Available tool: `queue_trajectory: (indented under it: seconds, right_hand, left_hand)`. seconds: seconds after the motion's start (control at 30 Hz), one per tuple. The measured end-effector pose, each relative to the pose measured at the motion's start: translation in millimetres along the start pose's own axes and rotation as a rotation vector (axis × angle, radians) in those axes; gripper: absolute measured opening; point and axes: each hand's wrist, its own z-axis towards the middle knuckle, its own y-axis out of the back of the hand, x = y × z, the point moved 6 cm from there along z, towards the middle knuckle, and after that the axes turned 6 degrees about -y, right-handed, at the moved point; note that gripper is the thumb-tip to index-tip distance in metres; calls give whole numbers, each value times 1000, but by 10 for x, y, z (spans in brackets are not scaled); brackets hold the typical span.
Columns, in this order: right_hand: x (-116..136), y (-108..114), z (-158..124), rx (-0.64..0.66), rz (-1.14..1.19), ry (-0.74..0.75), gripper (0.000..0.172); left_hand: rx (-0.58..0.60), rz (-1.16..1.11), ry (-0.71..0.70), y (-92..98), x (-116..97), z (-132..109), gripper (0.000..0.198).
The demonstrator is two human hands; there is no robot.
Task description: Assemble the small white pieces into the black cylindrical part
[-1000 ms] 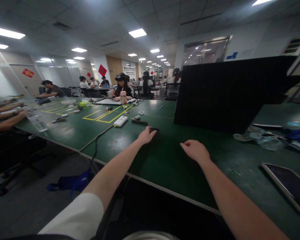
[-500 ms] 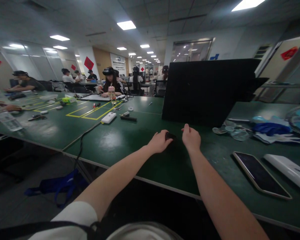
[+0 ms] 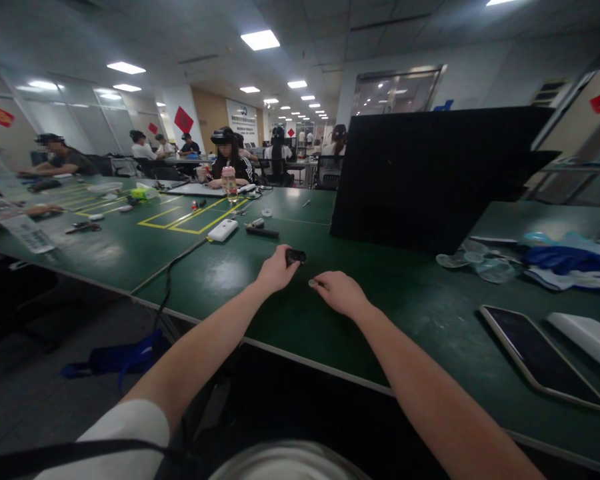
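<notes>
My left hand (image 3: 276,268) is closed round a small black object (image 3: 296,255), held just above the green table (image 3: 240,280). My right hand (image 3: 341,292) rests on the table a little to its right, fingers curled, pinching a small round silvery piece (image 3: 313,283) at its fingertips. The two hands are a short gap apart. A large black panel (image 3: 430,177) stands upright just behind them.
A phone (image 3: 537,363) and a white case (image 3: 585,333) lie at the right, with blue gloves (image 3: 563,259) and clear plastic lids (image 3: 475,263) behind. A white power bank (image 3: 222,230) with a cable lies left of my hands. Other people sit at far tables.
My left hand has lifted the small black object slightly and moved left. My right hand has drawn back from it toward me, now pinching a small silvery piece.
</notes>
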Motion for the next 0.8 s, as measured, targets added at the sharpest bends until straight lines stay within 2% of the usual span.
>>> queue_trajectory:
  seconds: [0.2, 0.33, 0.5, 0.6, 0.73, 0.8]
  right_hand:
    - [-67, 43, -7, -6, -44, -15, 33]
    - [-40, 47, 59, -36, -17, -53, 29]
    - [14, 2, 100, -9, -10, -53, 39]
    - [24, -4, 105, 5, -43, -61, 36]
    - [-52, 47, 71, 18, 10, -90, 33]
    - [-121, 109, 27, -16, 65, -123, 35]
  left_hand:
    - [86, 80, -111, -103, -112, -26, 46]
    - [111, 86, -106, -110, -81, -17, 46]
    - [159, 73, -103, -150, -81, -24, 48]
    - [174, 70, -113, -153, -103, -30, 48]
    - [181, 78, -100, -122, -122, -36, 50]
    - [186, 54, -118, -113, -147, -45, 52]
